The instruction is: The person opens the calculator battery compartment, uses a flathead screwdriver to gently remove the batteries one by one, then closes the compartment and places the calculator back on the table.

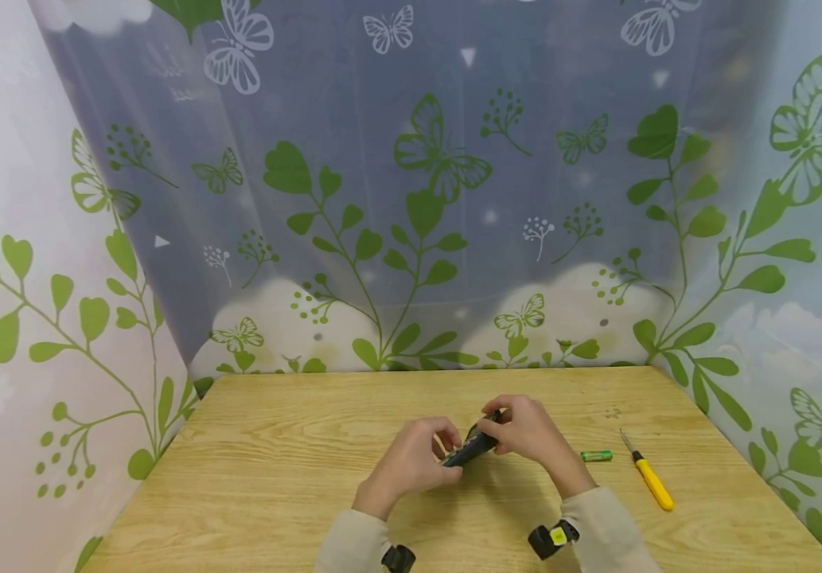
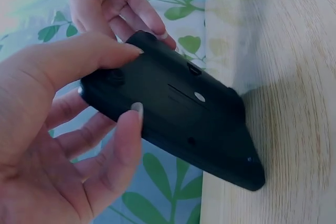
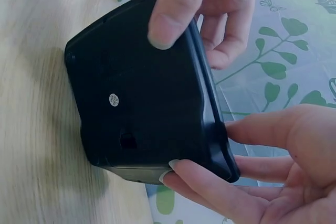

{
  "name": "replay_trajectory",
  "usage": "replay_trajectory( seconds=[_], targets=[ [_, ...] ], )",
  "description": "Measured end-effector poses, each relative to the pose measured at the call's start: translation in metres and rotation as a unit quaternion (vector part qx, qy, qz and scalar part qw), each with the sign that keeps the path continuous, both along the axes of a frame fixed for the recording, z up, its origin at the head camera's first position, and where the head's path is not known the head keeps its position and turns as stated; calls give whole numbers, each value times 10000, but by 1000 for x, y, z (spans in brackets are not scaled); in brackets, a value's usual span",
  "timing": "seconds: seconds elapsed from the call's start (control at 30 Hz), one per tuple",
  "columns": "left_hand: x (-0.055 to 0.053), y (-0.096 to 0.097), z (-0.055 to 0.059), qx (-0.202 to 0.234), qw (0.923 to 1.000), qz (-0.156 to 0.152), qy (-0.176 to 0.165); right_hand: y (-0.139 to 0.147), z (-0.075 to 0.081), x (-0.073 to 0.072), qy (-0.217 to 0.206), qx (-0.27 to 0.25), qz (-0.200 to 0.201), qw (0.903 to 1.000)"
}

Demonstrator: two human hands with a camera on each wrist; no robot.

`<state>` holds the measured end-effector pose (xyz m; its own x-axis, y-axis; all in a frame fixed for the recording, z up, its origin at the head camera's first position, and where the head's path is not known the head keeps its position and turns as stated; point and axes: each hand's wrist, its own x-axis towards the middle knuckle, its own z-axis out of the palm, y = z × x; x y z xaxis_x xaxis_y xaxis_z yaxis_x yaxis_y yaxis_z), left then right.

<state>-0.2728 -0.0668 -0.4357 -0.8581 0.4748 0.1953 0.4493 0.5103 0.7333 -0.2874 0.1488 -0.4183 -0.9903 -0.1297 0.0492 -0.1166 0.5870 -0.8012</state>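
Observation:
A black calculator (image 1: 472, 450) is tilted up over the table between two hands, its small keys just showing along the top in the head view. My left hand (image 1: 418, 455) grips its near left end. At the far right end, my right hand (image 1: 525, 430) pinches the edge between thumb and fingers. The wrist views show the dark back of the calculator (image 2: 173, 95), with a small white oval sticker (image 3: 114, 99) and a small recess (image 3: 127, 140). One edge of it comes close to the tabletop.
Right of the hands lies a green battery (image 1: 596, 456). Beside it is a screwdriver (image 1: 650, 477) with a yellow handle, its tip pointing away from me. The wooden table (image 1: 274, 461) ends at a patterned curtain (image 1: 353, 239) at the back.

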Motion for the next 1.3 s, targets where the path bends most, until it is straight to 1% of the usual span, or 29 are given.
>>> replay_trajectory(
  seconds=[0.07,0.2,0.3,0.4,0.5,0.67,0.8,1.0,1.2,1.3],
  targets=[
    [0,0,0,-126,9999,-75,26,-2,0,0,-1,55,43,10000],
    [1,1,-1,-423,9990,-131,82,-5,-2,0,70,178,55,9998],
    [1,2,-1,-554,9982,-197,72,-6,-4,0,137,233,22,9996],
    [2,3,-1,-606,9978,-273,-59,-7,-6,-1,146,199,5,9997],
    [2,4,-1,-622,9971,-324,-293,-7,-8,-2,104,84,37,9999],
    [2,1,-1,-499,9962,-422,-583,-6,-11,-3,11,-21,86,10000],
    [1,-7,2,-490,9962,-321,-645,-6,-11,-2,-85,-83,168,9998],
    [-2,-20,7,-460,9973,-40,-579,-6,-8,0,-274,-72,382,9989],
    [-4,-27,5,-415,9980,102,-473,-7,-10,1,-338,84,703,9969],
    [-5,-31,6,-400,9978,152,-497,-7,-11,2,-324,72,869,9957]
  ],
)
